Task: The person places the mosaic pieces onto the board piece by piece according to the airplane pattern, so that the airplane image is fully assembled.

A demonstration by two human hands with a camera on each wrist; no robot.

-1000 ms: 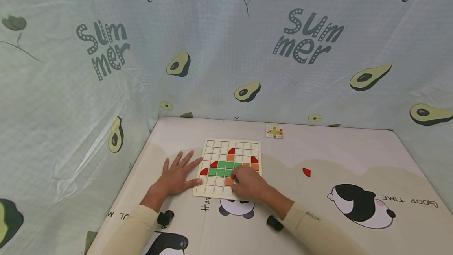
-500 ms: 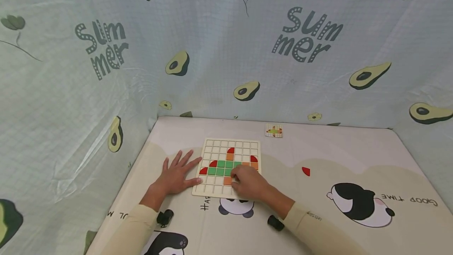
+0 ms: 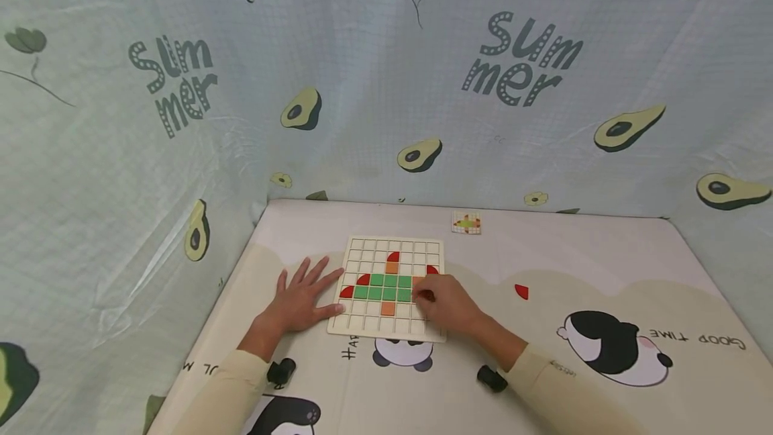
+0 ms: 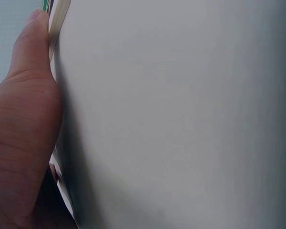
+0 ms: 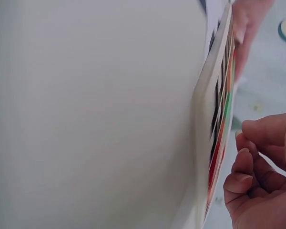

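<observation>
A pale square grid board (image 3: 362, 322) lies on the table, bearing green, orange and red tiles. Its green squares (image 3: 390, 286) form two rows, flanked by red quarter-circle tiles (image 3: 347, 292). My left hand (image 3: 302, 299) lies flat with fingers spread, index fingertip and thumb at the board's left edge. In the left wrist view the thumb (image 4: 31, 52) runs along that edge. My right hand (image 3: 449, 304) is over the board's right side, fingers curled, covering some cells. In the right wrist view its fingertips (image 5: 243, 164) draw together above the board, with no tile showing between them.
A loose red quarter-circle tile (image 3: 522, 292) lies right of the board. A small pattern card (image 3: 466, 223) sits behind it near the back wall. Small black devices (image 3: 281, 372) are at both wrists. Avocado-printed sheeting (image 3: 338, 52) encloses the back and sides.
My right hand has shifted to the right across the board, uncovering a green square and the whole lower orange tile. The left hand stays in place.
</observation>
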